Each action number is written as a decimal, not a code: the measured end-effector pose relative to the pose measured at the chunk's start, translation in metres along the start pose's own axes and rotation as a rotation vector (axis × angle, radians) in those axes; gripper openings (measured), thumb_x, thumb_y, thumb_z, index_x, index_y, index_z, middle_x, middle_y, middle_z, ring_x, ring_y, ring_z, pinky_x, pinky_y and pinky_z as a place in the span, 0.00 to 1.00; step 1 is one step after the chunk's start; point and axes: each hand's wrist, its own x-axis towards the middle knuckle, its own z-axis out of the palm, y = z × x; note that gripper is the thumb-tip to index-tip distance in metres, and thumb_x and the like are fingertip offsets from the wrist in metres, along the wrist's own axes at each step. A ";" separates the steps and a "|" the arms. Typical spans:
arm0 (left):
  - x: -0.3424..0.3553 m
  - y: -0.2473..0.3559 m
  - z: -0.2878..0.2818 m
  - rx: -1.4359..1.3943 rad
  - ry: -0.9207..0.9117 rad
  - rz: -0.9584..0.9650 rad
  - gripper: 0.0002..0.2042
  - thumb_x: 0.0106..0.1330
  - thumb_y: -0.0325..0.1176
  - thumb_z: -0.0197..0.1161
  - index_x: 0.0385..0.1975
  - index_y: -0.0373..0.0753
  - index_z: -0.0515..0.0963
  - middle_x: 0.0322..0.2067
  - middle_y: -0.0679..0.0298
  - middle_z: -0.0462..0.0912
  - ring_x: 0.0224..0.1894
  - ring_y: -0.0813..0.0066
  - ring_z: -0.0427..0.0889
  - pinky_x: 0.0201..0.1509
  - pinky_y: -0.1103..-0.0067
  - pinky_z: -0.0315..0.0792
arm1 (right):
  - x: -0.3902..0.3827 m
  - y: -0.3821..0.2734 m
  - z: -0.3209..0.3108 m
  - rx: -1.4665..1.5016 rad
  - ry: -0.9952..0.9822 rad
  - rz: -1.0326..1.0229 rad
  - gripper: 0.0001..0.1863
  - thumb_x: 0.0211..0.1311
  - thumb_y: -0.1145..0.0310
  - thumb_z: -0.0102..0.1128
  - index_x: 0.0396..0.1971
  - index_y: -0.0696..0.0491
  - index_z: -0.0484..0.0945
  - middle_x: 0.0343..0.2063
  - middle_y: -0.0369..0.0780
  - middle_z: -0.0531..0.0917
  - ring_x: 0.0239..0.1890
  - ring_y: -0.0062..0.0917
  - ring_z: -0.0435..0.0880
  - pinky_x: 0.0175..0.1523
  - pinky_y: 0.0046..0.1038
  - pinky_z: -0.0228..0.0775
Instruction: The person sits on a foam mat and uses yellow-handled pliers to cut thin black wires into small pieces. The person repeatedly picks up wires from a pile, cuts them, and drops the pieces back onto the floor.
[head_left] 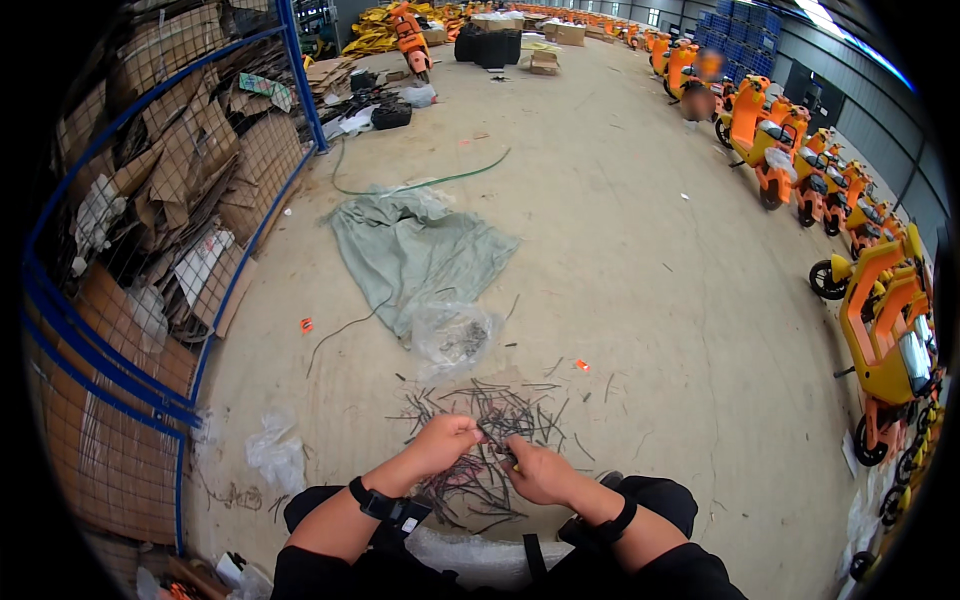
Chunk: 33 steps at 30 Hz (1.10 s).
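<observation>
Black strips that look like cut cable pieces (480, 490) lie in a loose heap on the concrete floor in front of me. Above that heap, my left hand (447, 443) is closed in a pinch, with a thin dark strip at its fingertips. Close by on the right, my right hand (542, 472) is closed around a small tool; a bit of yellow shows by its fingers, but the tool's kind is hidden. Both hands are nearly touching. Beyond the heap rests a clear plastic bag (455, 340) with dark bits in it, against a grey-green woven sack (425, 245).
At left stands a blue mesh cage (300, 75) full of flattened cardboard (190, 130). Orange and yellow scooters (880, 330) line the right side. A green strap (440, 184) lies past the sack, and crumpled plastic (276, 455) sits left of the heap.
</observation>
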 end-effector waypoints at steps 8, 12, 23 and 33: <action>0.000 0.022 0.003 -0.070 -0.057 0.202 0.06 0.69 0.33 0.58 0.34 0.39 0.78 0.23 0.78 0.73 0.23 0.92 0.65 0.24 0.89 0.58 | 0.001 0.001 -0.024 0.451 -0.049 -0.032 0.16 0.65 0.64 0.58 0.51 0.52 0.72 0.22 0.33 0.73 0.22 0.21 0.70 0.29 0.25 0.65; -0.011 0.042 0.004 -0.187 -0.044 0.180 0.09 0.69 0.34 0.58 0.34 0.34 0.78 0.18 0.75 0.70 0.18 0.91 0.61 0.20 0.88 0.53 | -0.005 -0.033 -0.052 0.765 -0.215 0.221 0.13 0.66 0.66 0.58 0.46 0.55 0.73 0.31 0.35 0.76 0.35 0.19 0.73 0.42 0.23 0.67; -0.025 0.053 -0.015 -0.227 -0.047 0.106 0.09 0.68 0.33 0.58 0.35 0.33 0.77 0.16 0.76 0.65 0.16 0.91 0.54 0.19 0.87 0.48 | 0.005 0.010 -0.087 1.134 0.219 0.315 0.13 0.69 0.57 0.54 0.43 0.51 0.70 0.23 0.29 0.68 0.24 0.13 0.66 0.27 0.18 0.61; -0.044 0.051 -0.062 -0.455 -0.036 0.153 0.07 0.68 0.30 0.56 0.35 0.33 0.75 0.22 0.71 0.73 0.15 0.91 0.55 0.17 0.88 0.48 | 0.001 0.011 -0.103 1.092 0.267 0.329 0.12 0.69 0.60 0.55 0.43 0.51 0.70 0.24 0.28 0.67 0.24 0.12 0.65 0.27 0.18 0.60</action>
